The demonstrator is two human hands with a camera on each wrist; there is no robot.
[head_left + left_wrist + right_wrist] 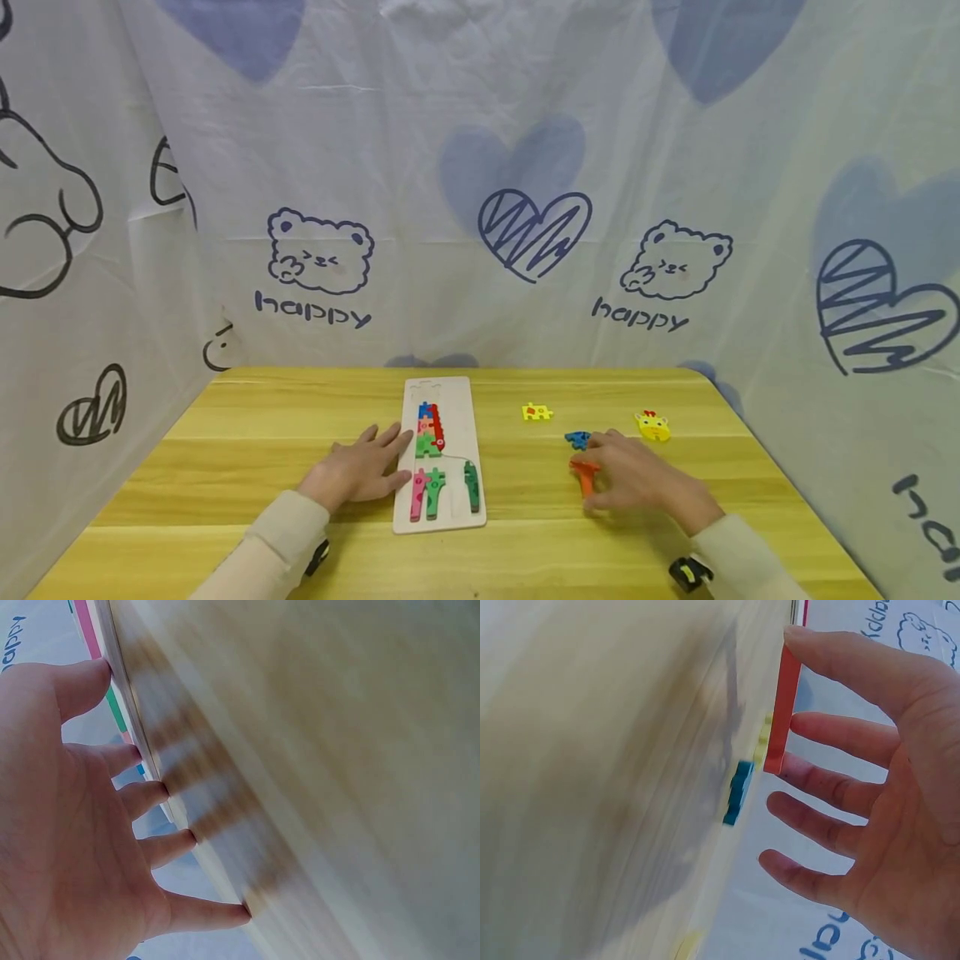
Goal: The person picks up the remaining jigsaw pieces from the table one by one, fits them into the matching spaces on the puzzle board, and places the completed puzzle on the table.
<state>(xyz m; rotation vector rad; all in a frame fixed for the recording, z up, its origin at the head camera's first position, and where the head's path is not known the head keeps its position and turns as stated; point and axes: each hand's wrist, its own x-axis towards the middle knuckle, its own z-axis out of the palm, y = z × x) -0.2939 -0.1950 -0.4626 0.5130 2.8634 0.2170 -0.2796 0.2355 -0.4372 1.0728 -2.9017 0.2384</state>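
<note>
A white puzzle board (456, 408) lies on the table, with several coloured pieces set in its giraffe-shaped recess. My left hand (360, 471) spreads along the board's left side, its fingertips touching the table and board edge in the left wrist view. To the right of the board, my right hand (637, 477) pinches an orange puzzle piece (784, 705) between thumb and fingers, held raised above the table. Just beyond that hand lies a blue puzzle piece (577, 439), partly covered by the fingers in the head view.
A yellow puzzle piece (536, 412) lies right of the board, toward the back. Farther right is a yellow giraffe-head piece (652, 427). Printed cloth (420, 275) hangs behind the wooden table (300, 392) and along both sides.
</note>
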